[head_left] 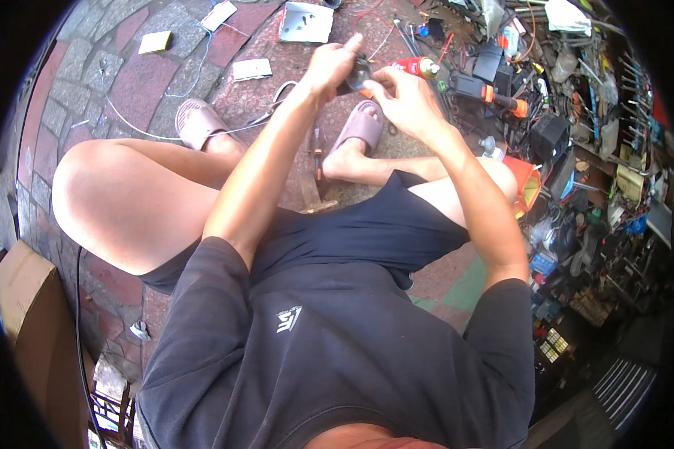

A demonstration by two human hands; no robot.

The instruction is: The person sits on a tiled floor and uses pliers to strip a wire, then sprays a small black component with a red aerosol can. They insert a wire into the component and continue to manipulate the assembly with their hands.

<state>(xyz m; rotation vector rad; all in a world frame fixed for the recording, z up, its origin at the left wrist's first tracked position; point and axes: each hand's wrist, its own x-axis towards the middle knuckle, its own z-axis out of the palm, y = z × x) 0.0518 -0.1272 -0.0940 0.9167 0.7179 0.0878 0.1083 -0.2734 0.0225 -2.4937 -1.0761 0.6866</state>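
Observation:
Out in front of my knees, my left hand (328, 69) is closed round a small dark object (356, 76) with a shiny part, its thumb stretched out past it. What kind of thing it is cannot be made out. The fingers of my right hand (410, 102) are pinched together at the object's right edge. Whatever lies between them is too small to name. Just beyond my right hand lies a red can (416, 67) with a pale metal end. A tool with dark loop handles (283, 93) rests on the ground near my left forearm.
A white open box (305, 24) holds small dark parts. Nearby lie a small white box (252, 69), a yellow-edged block (155, 43) and a thin cable (131, 123). On the right are a black-and-orange tool (478, 88) and heaped tools. A cardboard box (34, 307) stands at lower left.

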